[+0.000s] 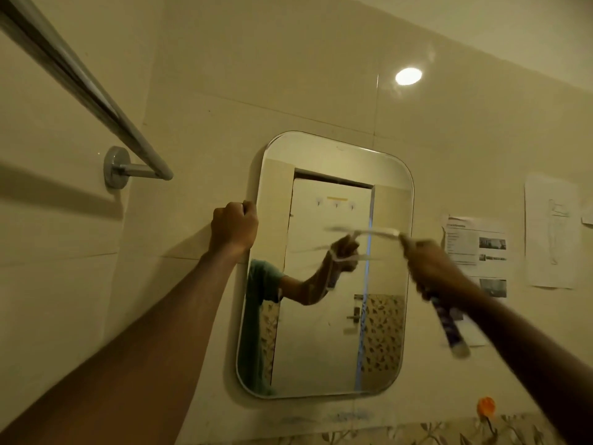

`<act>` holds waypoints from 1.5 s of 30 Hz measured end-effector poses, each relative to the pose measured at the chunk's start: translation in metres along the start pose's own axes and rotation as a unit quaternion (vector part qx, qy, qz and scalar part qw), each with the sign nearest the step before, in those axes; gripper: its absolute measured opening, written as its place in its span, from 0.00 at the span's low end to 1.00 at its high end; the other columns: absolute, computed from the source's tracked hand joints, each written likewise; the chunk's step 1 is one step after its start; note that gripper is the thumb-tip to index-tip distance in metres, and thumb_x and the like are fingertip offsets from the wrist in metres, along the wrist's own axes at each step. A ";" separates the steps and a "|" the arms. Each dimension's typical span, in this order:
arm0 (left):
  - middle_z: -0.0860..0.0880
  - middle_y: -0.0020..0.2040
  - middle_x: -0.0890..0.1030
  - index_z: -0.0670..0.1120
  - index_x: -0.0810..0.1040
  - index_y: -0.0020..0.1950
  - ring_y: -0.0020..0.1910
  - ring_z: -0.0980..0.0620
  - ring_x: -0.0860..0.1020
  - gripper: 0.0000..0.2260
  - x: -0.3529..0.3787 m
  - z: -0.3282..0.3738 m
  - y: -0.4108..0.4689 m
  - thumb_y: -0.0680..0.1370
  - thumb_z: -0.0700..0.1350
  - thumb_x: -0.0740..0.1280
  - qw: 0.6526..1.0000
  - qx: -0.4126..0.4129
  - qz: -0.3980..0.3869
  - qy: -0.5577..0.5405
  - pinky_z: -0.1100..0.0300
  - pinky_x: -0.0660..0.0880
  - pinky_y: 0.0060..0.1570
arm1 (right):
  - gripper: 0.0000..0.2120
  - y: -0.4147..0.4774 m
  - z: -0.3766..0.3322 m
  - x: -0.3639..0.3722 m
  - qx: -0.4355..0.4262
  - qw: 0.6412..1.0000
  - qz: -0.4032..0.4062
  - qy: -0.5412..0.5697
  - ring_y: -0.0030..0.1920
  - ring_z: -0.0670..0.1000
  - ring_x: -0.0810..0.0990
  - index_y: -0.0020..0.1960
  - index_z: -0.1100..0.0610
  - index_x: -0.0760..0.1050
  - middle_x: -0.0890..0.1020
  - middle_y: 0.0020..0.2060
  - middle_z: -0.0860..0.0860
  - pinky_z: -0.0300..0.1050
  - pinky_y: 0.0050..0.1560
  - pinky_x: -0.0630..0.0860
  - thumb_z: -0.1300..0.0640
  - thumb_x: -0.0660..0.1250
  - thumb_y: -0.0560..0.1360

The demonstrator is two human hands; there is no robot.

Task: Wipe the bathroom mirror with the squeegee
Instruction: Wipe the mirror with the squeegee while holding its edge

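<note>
A rounded rectangular mirror [324,332] hangs on the cream tiled wall. My left hand [234,226] is a closed fist pressed against the mirror's upper left edge. My right hand [433,268] grips the squeegee [365,232] by its purple and white handle, which sticks out below my fist. The pale blade lies roughly level against the glass near the mirror's upper right part. Motion blurs the right hand and the tool. The mirror reflects my arm, the squeegee and a white door.
A chrome towel rail [96,101] juts out at the upper left, with its round wall mount [116,167]. Printed sheets [478,242] and a drawing [552,232] are stuck to the wall right of the mirror. An orange hook [486,406] sits low on the right above floral tiles.
</note>
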State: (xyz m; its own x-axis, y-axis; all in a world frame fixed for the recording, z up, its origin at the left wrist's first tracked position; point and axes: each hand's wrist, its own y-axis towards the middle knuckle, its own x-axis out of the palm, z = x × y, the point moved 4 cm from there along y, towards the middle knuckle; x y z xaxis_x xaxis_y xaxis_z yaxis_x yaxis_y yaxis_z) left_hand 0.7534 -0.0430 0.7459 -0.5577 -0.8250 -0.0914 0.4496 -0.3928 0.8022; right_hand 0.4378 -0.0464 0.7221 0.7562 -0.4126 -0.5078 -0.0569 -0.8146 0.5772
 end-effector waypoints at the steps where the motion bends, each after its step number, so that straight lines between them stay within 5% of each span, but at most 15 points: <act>1: 0.42 0.39 0.74 0.40 0.73 0.37 0.46 0.46 0.69 0.19 0.001 -0.001 0.001 0.83 0.46 0.52 1.000 -0.001 -0.002 0.001 0.56 0.64 0.43 | 0.23 0.017 -0.009 -0.017 -0.004 0.999 0.030 0.009 0.25 0.49 0.69 0.45 0.63 0.72 0.71 0.29 0.54 0.41 0.23 0.68 0.45 0.51 0.83; 6: 0.42 0.39 0.74 0.41 0.72 0.35 0.47 0.47 0.68 0.20 0.003 -0.005 0.002 0.83 0.47 0.52 1.000 0.006 -0.008 0.002 0.56 0.63 0.44 | 0.22 0.057 -0.016 -0.043 -0.018 0.995 0.079 0.051 0.25 0.50 0.69 0.45 0.62 0.70 0.70 0.29 0.54 0.41 0.23 0.69 0.46 0.50 0.83; 14: 0.41 0.41 0.74 0.40 0.72 0.36 0.48 0.48 0.66 0.20 0.001 -0.003 0.003 0.83 0.46 0.52 1.000 0.005 -0.029 0.003 0.56 0.63 0.44 | 0.26 -0.046 0.089 0.049 0.035 0.997 0.014 0.073 0.19 0.48 0.70 0.40 0.62 0.73 0.72 0.23 0.53 0.38 0.18 0.70 0.43 0.49 0.82; 23: 0.40 0.32 0.77 0.35 0.76 0.36 0.46 0.39 0.78 0.22 -0.001 -0.014 0.002 0.81 0.48 0.54 0.998 -0.011 -0.019 -0.063 0.45 0.79 0.47 | 0.23 0.046 -0.004 -0.007 -0.042 0.989 0.110 0.094 0.23 0.50 0.70 0.44 0.62 0.71 0.71 0.28 0.54 0.40 0.22 0.69 0.44 0.50 0.83; 28: 0.45 0.28 0.72 0.37 0.74 0.32 0.41 0.44 0.73 0.22 -0.002 -0.014 -0.011 0.82 0.46 0.54 0.999 0.000 -0.014 -0.046 0.54 0.68 0.39 | 0.24 -0.014 0.043 0.071 -0.010 0.989 0.103 0.109 0.23 0.49 0.67 0.36 0.60 0.70 0.70 0.26 0.54 0.40 0.22 0.67 0.48 0.49 0.84; 32: 0.44 0.30 0.73 0.33 0.78 0.38 0.44 0.43 0.75 0.22 -0.004 -0.011 -0.013 0.82 0.46 0.54 0.999 0.001 -0.021 -0.042 0.50 0.74 0.45 | 0.27 -0.053 0.052 0.093 0.008 0.993 0.056 0.105 0.23 0.50 0.69 0.38 0.65 0.71 0.71 0.28 0.56 0.37 0.18 0.66 0.47 0.49 0.83; 36: 0.45 0.29 0.71 0.32 0.78 0.41 0.33 0.49 0.72 0.22 -0.005 -0.011 -0.014 0.82 0.46 0.54 0.999 -0.002 -0.024 -0.041 0.49 0.76 0.42 | 0.25 -0.018 -0.007 0.053 -0.055 0.991 0.080 0.091 0.16 0.43 0.65 0.33 0.58 0.68 0.68 0.23 0.51 0.32 0.15 0.64 0.47 0.50 0.84; 40: 0.42 0.31 0.73 0.31 0.78 0.42 0.37 0.44 0.75 0.22 -0.005 -0.012 -0.012 0.82 0.46 0.55 0.998 -0.010 -0.027 -0.054 0.45 0.78 0.44 | 0.25 0.005 -0.040 0.049 -0.077 0.989 0.094 0.083 0.20 0.46 0.68 0.34 0.58 0.68 0.70 0.25 0.51 0.34 0.17 0.66 0.47 0.48 0.84; 45: 0.41 0.32 0.74 0.31 0.79 0.41 0.44 0.42 0.76 0.22 -0.004 -0.011 -0.013 0.82 0.46 0.54 0.999 -0.010 -0.030 -0.041 0.46 0.76 0.46 | 0.27 -0.068 0.016 0.118 -0.060 0.996 0.059 0.041 0.19 0.45 0.67 0.32 0.57 0.70 0.70 0.22 0.50 0.39 0.21 0.67 0.47 0.47 0.83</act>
State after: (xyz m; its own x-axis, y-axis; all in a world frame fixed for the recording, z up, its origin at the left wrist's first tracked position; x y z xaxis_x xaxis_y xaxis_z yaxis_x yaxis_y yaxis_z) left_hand 0.7570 -0.0388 0.7293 -0.6397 -0.7633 -0.0898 0.4272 -0.4503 0.7841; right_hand 0.5204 -0.0467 0.6127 0.8004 -0.4631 -0.3806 -0.0731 -0.7057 0.7048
